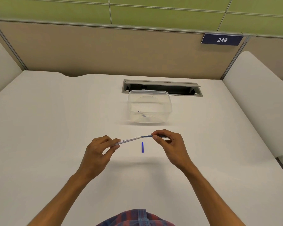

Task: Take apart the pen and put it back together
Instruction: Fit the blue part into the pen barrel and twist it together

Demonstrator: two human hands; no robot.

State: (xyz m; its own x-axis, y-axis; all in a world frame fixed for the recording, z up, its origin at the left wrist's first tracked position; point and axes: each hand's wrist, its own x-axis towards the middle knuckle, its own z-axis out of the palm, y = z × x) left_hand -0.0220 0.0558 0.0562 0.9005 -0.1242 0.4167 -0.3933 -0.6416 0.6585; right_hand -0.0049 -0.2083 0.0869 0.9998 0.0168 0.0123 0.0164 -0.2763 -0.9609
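Observation:
A white pen barrel (129, 139) with blue print is held level above the white desk (55, 128). My left hand (98, 150) pinches its left end. A blue section (147, 136) sticks out of the barrel's right end, and my right hand (168, 141) pinches that part between thumb and fingers. Whether the blue section is joined to the barrel or partly drawn out I cannot tell. A small blue pen piece (142, 147) lies on the desk just below the pen, between my hands.
A clear plastic container (149, 108) stands beyond the hands, with small items inside. Behind it is an open cable slot (162, 87) in the desk. Beige partitions close the back, white side panels flank the desk.

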